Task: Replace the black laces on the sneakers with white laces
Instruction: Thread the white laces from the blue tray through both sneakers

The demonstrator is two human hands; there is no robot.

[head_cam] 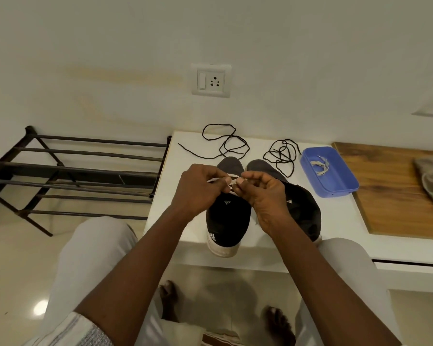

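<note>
Both sneakers on white worktop (335,221), black laces (225,143) already out, lying behind them. Left hand (198,191) and right hand (263,193) each pinch white lace (231,187) over left sneaker (228,221), grips closed on it. Lace judged light, limp; best held by the stiff tip

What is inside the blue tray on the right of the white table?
The blue tray holds one loosely bunched white lace near its far end; the rest of its floor is bare. Nothing covers the tray, so its whole inside shows.
</note>
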